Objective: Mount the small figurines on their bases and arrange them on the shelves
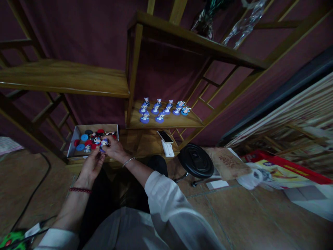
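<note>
My left hand (91, 166), with a red beaded bracelet at the wrist, and my right hand (113, 147), with a thin silver bangle, meet over a cardboard box (73, 146). Between their fingers is a small blue-and-white figurine (104, 142), which both hands seem to hold. The open box holds a jumble of similar figurines and loose red, blue and black round bases (84, 137). My fingers hide part of the box's front corner. Several blue-based figurines (163, 111) stand in rows on a wooden shelf (166, 121) beyond my hands.
A wooden shelf unit (135, 80) stands against a maroon cloth. A smartphone (165, 136) rests on a white object (168, 149) on a lower wooden surface. To the right are a black round stool (195, 160), papers and a red-edged poster on the tiled floor. A black cable runs along the floor at left.
</note>
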The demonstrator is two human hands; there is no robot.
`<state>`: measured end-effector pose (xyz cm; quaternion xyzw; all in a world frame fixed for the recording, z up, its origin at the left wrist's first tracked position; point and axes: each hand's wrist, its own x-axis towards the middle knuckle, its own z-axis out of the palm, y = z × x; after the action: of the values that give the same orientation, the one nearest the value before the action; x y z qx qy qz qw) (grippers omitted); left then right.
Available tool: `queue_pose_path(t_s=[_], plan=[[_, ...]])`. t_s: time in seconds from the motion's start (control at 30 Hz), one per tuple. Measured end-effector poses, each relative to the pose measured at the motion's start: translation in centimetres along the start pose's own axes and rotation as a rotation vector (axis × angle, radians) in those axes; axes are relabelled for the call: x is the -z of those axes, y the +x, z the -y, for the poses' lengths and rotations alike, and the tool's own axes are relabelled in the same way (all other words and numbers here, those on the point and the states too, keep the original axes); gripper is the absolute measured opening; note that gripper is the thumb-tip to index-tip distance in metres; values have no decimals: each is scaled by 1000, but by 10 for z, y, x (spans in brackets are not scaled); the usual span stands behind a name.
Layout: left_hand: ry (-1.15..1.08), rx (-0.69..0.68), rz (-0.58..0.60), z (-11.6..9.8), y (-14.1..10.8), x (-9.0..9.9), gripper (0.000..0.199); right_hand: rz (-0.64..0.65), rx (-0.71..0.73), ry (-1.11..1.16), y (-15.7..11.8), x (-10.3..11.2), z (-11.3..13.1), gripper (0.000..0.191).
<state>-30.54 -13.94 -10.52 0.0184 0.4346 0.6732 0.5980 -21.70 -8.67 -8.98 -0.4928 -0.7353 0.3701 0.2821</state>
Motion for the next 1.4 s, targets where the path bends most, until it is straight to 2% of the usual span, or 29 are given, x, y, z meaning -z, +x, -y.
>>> queue_pose_path(t_s=[0.43, 0.73, 1.0, 1.17, 1.4], plan=[[-10, 15, -18, 3, -4, -6, 21, 23, 10, -23, 4, 4, -9, 33], [-64, 49, 44, 2, -4, -5, 23, 36, 41, 71, 8, 4, -18, 35], [-128, 25, 70, 3, -5, 0, 19, 66, 68, 242, 13, 2, -27, 36], [-125, 1, 124, 2, -7, 2, 19, 113, 50, 361, 13, 5, -27, 36], [-119, -42, 199, 3, -7, 3, 18, 108, 48, 447, 12, 10, -23, 33]])
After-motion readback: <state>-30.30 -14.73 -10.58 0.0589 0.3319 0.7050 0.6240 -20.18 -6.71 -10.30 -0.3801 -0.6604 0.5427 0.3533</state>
